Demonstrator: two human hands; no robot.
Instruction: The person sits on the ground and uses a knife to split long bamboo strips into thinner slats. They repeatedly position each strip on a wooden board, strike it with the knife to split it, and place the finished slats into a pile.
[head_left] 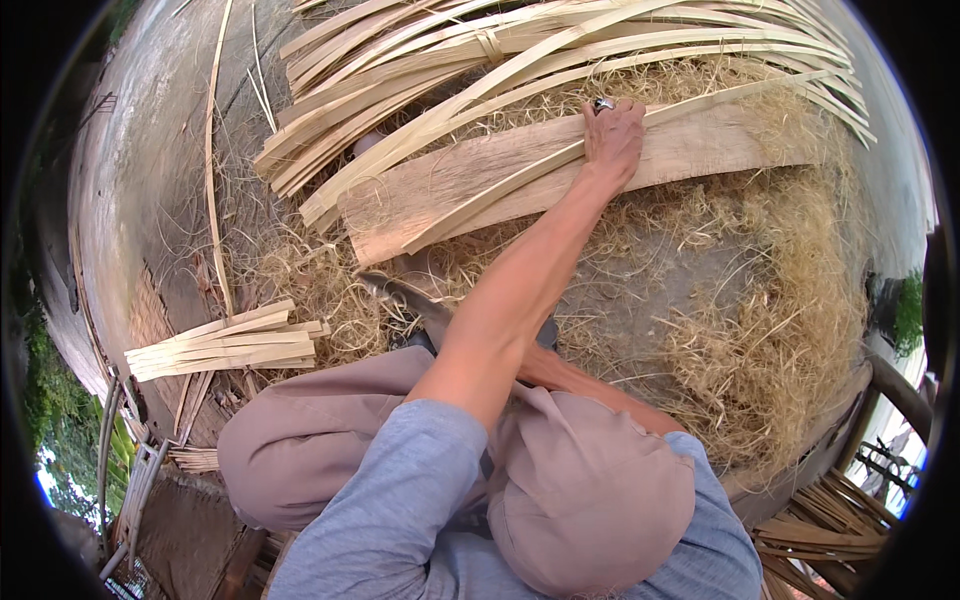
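My left arm reaches up and to the right. My left hand [613, 135] is closed on a long pale bamboo strip [490, 205], which lies slantwise across a flat wooden board [700, 140]. A silver ring shows on one finger. My right forearm [600, 390] passes beneath the left one. The right hand is hidden behind the left forearm, so its fingers cannot be seen. A dark curved blade [392, 288], like a knife's, sticks out left of my left forearm, just below the strip's near end. What holds it is hidden.
Beyond the board lies a large bundle of split strips [400, 75]. A short stack of strips [225, 345] is at the left. Curly shavings [770, 350] cover the ground at the right. One long thin strip [212, 150] lies at the far left. More strips [825, 525] are at lower right.
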